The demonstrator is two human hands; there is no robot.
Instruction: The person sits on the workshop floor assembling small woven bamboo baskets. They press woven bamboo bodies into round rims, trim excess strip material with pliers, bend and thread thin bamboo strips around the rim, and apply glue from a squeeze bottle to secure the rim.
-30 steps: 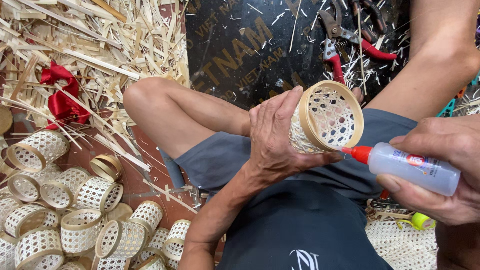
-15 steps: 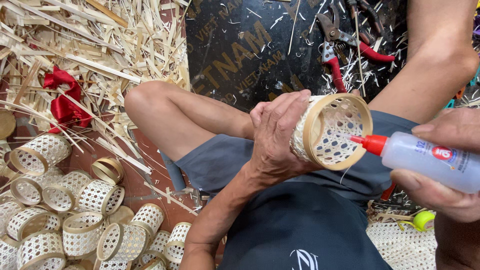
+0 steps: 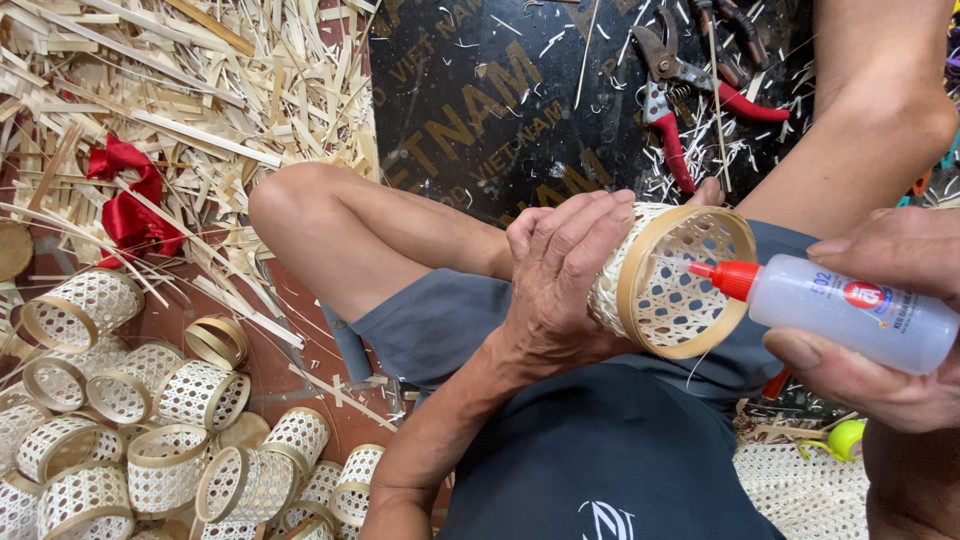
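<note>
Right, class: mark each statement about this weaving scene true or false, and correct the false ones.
1. The left hand grips a small woven cane cylinder with a wooden rim. True.
2. The right hand holds scissors. False: it holds a clear plastic glue bottle with a red nozzle.
3. The red-handled pruning shears lie on the dark board. True.
4. The finished woven cylinders are stacked on the lap. False: they lie on the floor, lower left.

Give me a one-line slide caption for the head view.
Left hand holds a woven basket while the right hand points a red-tipped glue bottle into its rim, finished baskets piled on the floor.
</note>
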